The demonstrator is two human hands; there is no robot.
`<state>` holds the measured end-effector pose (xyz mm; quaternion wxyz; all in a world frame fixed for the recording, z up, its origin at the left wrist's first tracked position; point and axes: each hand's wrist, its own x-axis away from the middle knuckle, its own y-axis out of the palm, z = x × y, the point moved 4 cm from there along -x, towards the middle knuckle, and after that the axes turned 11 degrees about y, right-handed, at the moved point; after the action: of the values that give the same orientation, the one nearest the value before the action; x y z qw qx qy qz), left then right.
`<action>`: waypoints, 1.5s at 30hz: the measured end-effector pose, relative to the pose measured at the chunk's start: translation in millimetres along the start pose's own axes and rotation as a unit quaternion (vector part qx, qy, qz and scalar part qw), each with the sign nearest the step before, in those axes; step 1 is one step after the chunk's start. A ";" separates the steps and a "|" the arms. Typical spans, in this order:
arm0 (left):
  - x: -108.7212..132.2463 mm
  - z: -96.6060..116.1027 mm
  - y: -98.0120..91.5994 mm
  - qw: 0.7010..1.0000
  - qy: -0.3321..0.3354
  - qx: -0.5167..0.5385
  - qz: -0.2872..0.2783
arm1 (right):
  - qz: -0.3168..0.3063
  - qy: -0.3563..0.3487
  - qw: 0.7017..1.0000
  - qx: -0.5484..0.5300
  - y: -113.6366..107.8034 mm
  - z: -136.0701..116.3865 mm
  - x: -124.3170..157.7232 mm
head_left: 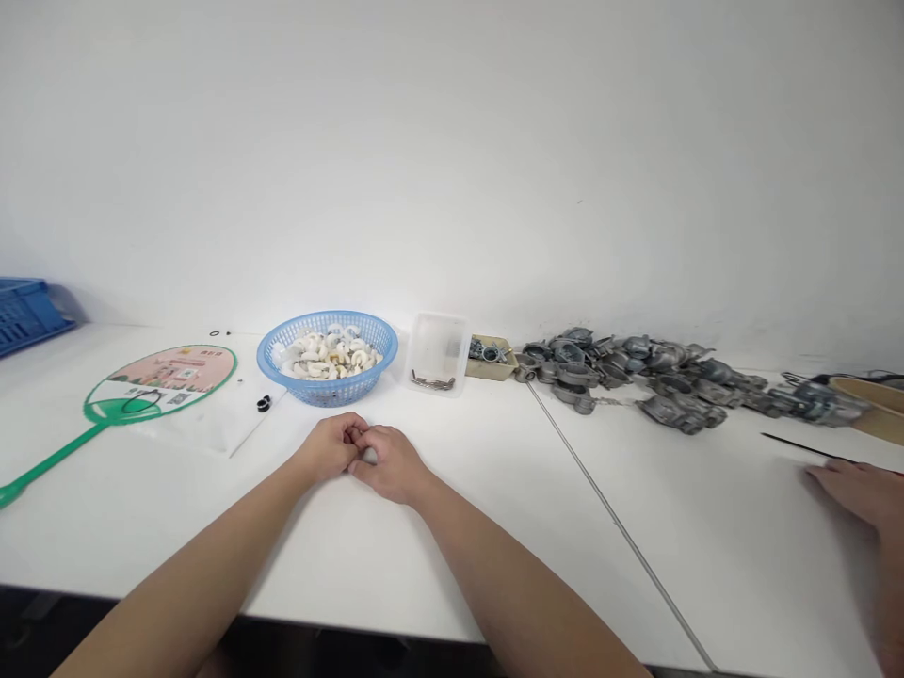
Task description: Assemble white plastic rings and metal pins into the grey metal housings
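My left hand [330, 446] and my right hand [391, 462] meet over the white table, in front of the blue basket. Both have their fingers curled in and pressed together. Between them shows a bit of a small whitish piece [368, 456], mostly covered by the fingers, so its kind is not visible. Just beyond the hands, the blue plastic basket [328, 395] holds many white curved parts [331, 350]. To its right stands a clear plastic box [436, 344] with a few thin metal pins [433, 382] in it.
A green-handled fan [166, 381] lies at left near small black rings [264, 404]. A blue crate [28, 314] is at far left. A tan tray [492, 367] with small metal parts and piled grey metal castings [572, 363] line the wall. Another person's hand [858, 490] rests at right.
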<state>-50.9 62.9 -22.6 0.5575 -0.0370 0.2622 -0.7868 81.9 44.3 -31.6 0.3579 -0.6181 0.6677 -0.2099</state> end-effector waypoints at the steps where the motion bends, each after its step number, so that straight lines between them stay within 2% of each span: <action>1: 0.0 0.9 -0.2 1.000 -0.001 0.001 0.001 | -0.010 -0.007 1.000 0.002 -0.4 -2.5 0.2; 6: -0.6 1.7 -0.1 1.000 0.005 0.000 0.005 | -0.031 -0.003 0.999 0.018 -10.5 -12.7 1.9; 12: -2.3 -2.3 0.0 1.000 0.012 0.001 0.006 | -0.120 -0.085 0.989 0.018 -13.3 -25.5 0.8; 19: -2.1 1.6 -2.2 1.000 0.000 -0.009 0.009 | -0.131 -0.092 0.987 0.020 -13.6 -26.0 -2.2; 24: -1.4 6.1 -0.6 1.000 0.000 0.023 -0.008 | -0.133 -0.100 0.986 0.028 -14.1 -26.8 -1.8; 33: -4.7 7.0 -4.5 0.999 0.040 0.007 0.015 | -0.140 -0.110 0.984 0.018 -15.0 -28.6 -5.9; 38: -11.7 11.5 -11.0 0.998 0.030 -0.001 0.062 | -0.152 -0.104 0.983 -0.021 -21.5 -34.8 -15.1; 41: -12.5 18.9 -23.0 0.989 0.045 0.034 0.139 | -0.158 -0.083 0.984 -0.009 -20.7 -29.6 -21.7; 43: -6.5 23.8 -44.0 0.973 0.058 -0.004 0.222 | -0.144 -0.074 0.987 -0.008 -18.4 -21.8 -25.7; 45: 5.4 24.4 -80.0 0.943 0.047 -0.090 0.316 | -0.123 -0.065 0.990 -0.013 -14.8 -12.4 -29.8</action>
<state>-113.0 68.2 33.5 0.7591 0.0346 0.3560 -0.5439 82.1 69.2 -6.2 0.3643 -0.7122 0.5646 -0.2031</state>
